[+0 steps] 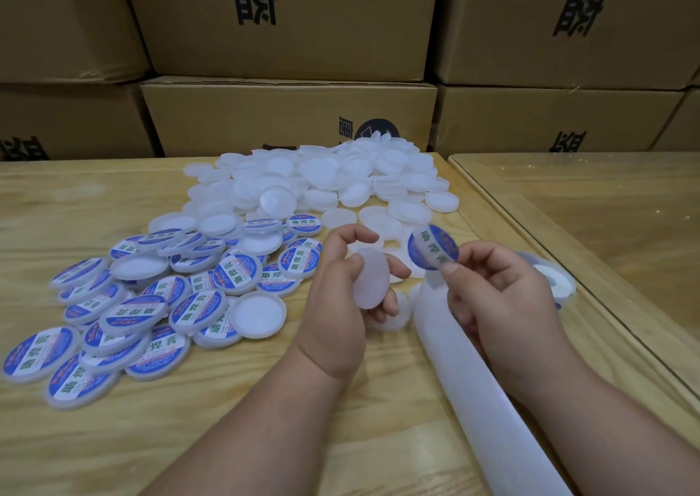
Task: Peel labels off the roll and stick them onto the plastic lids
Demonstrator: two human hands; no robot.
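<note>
Two hands [333, 298]; one peeled label [433, 247]; one label roll [549, 279].

Stacked cardboard boxes [288, 22] stand behind the wooden table [75, 200]; a seemingly glass-topped table [606, 207] adjoins.

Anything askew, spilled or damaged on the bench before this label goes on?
Nothing looks damaged. The left hand holds a blank translucent white plastic lid; the right hand pinches a peeled round blue label. A few lids in the labelled pile, like one, lie label-side down, and spent backing strip trails toward the near edge.
</note>
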